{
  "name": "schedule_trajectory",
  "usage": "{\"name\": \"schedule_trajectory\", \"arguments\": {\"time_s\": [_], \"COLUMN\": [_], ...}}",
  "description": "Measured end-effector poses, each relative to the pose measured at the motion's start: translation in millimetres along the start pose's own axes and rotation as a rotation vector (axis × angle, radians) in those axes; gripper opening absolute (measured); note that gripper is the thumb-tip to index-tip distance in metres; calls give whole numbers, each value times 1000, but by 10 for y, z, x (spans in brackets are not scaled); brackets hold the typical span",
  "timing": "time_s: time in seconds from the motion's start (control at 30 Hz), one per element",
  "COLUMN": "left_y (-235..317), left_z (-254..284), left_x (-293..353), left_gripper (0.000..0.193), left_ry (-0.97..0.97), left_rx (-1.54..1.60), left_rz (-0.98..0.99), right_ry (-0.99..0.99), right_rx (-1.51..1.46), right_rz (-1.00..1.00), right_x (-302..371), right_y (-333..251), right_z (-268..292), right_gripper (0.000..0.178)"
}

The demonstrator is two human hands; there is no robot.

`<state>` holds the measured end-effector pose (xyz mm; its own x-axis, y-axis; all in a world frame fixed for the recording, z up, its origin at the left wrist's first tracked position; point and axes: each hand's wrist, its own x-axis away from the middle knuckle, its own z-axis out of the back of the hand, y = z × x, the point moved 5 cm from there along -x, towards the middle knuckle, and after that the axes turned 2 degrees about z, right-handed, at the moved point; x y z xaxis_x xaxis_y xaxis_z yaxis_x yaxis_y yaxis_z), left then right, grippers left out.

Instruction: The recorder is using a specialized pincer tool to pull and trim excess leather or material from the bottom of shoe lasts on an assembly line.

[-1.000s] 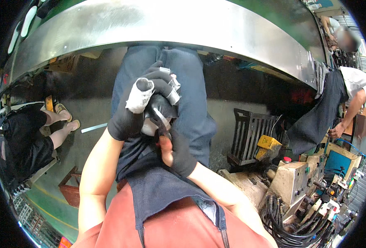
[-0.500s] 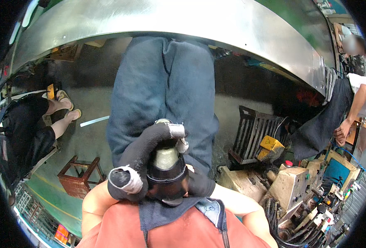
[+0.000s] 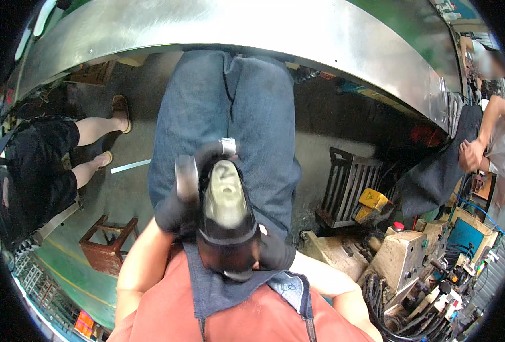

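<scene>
The shoe-shaped workpiece (image 3: 227,214) was located over the wearer's lap, between both gloved hands. It comprised a smooth, slightly glossy black shell around a pale, greenish block with a rounded top and a small hole. Its long axis ran nearly fore and aft: the closed, rounded black end pointed toward the red shirt (image 3: 252,313), and the exposed block end pointed away.

The left hand (image 3: 184,200), in black knit with white wraps (image 3: 228,146), was at the workpiece's far left; its fingers (image 3: 208,153) were bent around the far end, the thumb apart. Blur prevented confirming a grip. The right hand (image 3: 278,255) held the workpiece's near right side, its fingers closed and mostly hidden.

Beyond the workpiece, room for movement extended over the blue cloth trousers (image 3: 198,108) to the near edge of the brushed-metal surface (image 3: 235,23). A brown wooden stool (image 3: 102,259) stood left of the workpiece; a slatted dark rack (image 3: 350,185) and scuffed cream machine housing (image 3: 398,256) stood right, well apart.
</scene>
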<state>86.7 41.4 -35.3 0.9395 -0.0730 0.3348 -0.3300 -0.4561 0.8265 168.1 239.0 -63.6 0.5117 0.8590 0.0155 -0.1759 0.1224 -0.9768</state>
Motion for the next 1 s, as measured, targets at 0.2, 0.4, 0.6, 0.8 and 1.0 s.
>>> {"name": "schedule_trajectory", "arguments": {"time_s": [0.2, 0.4, 0.6, 0.8, 1.0], "left_y": [146, -25, -157, -309, -244], "left_z": [593, 162, 12, -38, 115], "left_x": [-379, -603, -347, -323, -475], "left_gripper": [35, 45, 84, 91, 80], "left_ry": [44, 507, 382, 437, 361], "left_rx": [-660, -1158, -942, -826, -899], "left_rz": [58, -187, -473, -277, -429], "right_ry": [25, 163, -125, -157, 32], "right_rx": [-139, -602, 53, 873, 833], "right_rz": [-425, -722, -333, -342, -105], "right_x": [-1037, -1464, -1503, -1474, -1519], "right_y": [-1029, 101, -143, -404, 118], "right_z": [1247, 1585, 2046, 1904, 1929], "right_gripper": [44, 49, 49, 48, 47]}}
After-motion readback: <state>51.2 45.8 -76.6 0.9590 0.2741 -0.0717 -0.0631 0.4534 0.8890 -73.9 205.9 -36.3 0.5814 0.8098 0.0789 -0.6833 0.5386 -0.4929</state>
